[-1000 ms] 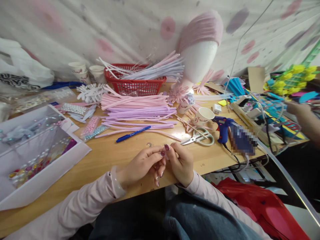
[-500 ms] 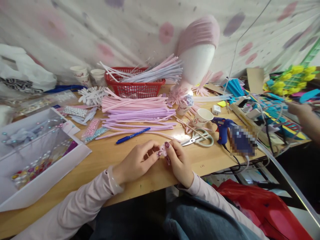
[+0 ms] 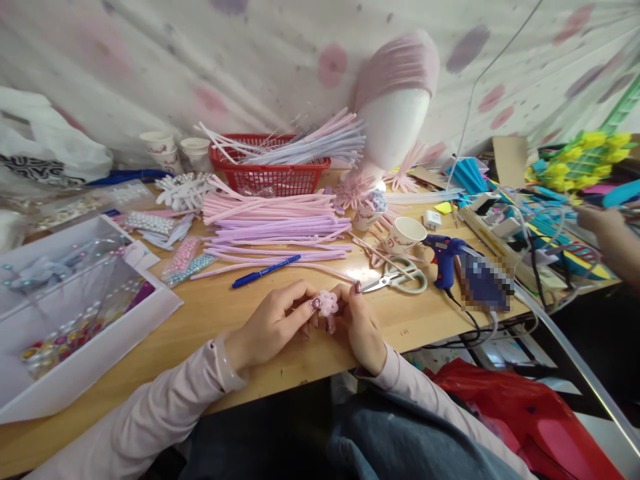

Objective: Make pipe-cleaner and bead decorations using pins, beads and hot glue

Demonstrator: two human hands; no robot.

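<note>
A small pale pink looped flower [image 3: 328, 303], seemingly of fuzzy pipe cleaner, is held above the table edge between both hands. My left hand [image 3: 280, 320] pinches its left side, thumb on top and fingers beneath. At the flower's right side, my right hand [image 3: 363, 327] keeps its curled fingers against it, with the thumb lifted off. Scissors [image 3: 400, 277] with pale handles lie just beyond my right hand. A blue pen [image 3: 266, 271] rests beyond my left hand. Bundles of pink pipe cleaners [image 3: 270, 207] and purple pipe cleaners [image 3: 275, 230] lie further back.
A white divided box [image 3: 160, 310] with beads stands at left. Behind are a red basket [image 3: 273, 179] and a foam head [image 3: 400, 120]. A paper cup [image 3: 407, 233] and blue glue gun [image 3: 445, 260] sit at right, with cables. Another person's hand [image 3: 597, 223] is at far right.
The flower has turned so that its looped face shows more. My right thumb has lifted away from it, and my left hand keeps its pinch.
</note>
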